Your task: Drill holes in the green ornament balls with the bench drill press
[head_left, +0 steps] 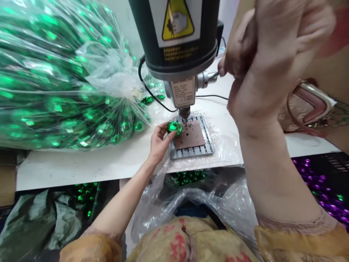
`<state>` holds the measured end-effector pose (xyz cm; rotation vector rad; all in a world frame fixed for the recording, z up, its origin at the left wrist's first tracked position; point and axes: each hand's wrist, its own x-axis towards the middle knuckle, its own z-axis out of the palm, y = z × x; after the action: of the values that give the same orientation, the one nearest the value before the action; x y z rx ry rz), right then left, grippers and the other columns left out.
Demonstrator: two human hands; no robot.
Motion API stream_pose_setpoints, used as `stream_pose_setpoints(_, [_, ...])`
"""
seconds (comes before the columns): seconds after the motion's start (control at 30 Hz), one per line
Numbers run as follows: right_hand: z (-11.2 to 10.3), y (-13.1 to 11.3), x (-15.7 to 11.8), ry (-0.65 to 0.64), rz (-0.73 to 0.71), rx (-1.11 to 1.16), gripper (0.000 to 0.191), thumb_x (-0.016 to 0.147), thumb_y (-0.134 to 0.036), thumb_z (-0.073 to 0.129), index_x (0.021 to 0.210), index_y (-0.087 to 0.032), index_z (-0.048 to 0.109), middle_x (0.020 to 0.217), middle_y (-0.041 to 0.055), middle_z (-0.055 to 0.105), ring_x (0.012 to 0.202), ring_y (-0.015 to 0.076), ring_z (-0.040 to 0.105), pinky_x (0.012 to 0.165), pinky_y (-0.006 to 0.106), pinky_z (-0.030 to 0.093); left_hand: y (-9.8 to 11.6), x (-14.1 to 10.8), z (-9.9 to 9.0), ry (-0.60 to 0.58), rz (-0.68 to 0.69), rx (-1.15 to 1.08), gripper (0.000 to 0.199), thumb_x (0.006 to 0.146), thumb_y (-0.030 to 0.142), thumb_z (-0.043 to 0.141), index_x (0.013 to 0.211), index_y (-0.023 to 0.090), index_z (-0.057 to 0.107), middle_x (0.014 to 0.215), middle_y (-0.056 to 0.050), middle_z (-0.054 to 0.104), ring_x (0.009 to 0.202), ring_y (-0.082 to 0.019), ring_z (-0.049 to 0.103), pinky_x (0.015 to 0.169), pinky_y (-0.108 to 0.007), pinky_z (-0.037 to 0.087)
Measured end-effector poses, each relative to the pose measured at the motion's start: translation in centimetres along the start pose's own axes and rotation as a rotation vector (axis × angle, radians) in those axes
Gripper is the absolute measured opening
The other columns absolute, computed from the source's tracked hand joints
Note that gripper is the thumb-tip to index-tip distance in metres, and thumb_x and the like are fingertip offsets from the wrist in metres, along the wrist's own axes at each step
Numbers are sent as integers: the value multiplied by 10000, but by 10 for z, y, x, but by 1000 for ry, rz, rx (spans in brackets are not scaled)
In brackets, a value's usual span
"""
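Head view shows the left hand [159,142] on the white desk [81,163]. Its grip is closed on a shiny green ball [174,127], fingers pinching it. The ball sits on the gray ribbed plate [192,151] at the edge of a brown pad [191,136], just under the drill tip [184,112] of the dark drill machine [177,36]. The right hand [267,62] is up high, its grip wrapped shut around the machine's lever [208,77]. A big clear bag of green balls [60,76] lies to the left.
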<state>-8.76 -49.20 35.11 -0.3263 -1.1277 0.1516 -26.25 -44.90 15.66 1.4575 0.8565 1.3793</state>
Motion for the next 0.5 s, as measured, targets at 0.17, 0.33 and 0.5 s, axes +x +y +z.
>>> stream_pose_setpoints(0.17, [2,-1,-2,0,-38,-13,310,909,-168,492,616,-235,417,507,-57,317,413,71,295,447,281,229,-1,-1,6,-32,7,128,481,720,381,812,1121,203,616,1139,-82,667,1105,-224,614,999,-376,466])
stream_pose_setpoints(0.33, [3,-12,-5,-11,86,-99,375,933,-260,505,587,-236,363,518,-49,318,433,74,302,461,269,270,0,-2,14,-38,47,288,489,669,321,840,1103,204,647,1148,-80,667,1124,-256,599,1017,-405,447])
stream_pose_setpoints(0.5, [2,-11,-3,-15,88,-52,385,928,-230,519,572,-228,372,501,-52,335,434,74,306,461,275,257,1,0,9,-28,72,228,509,678,321,831,1124,199,618,1110,-72,658,1022,-217,631,927,-352,502])
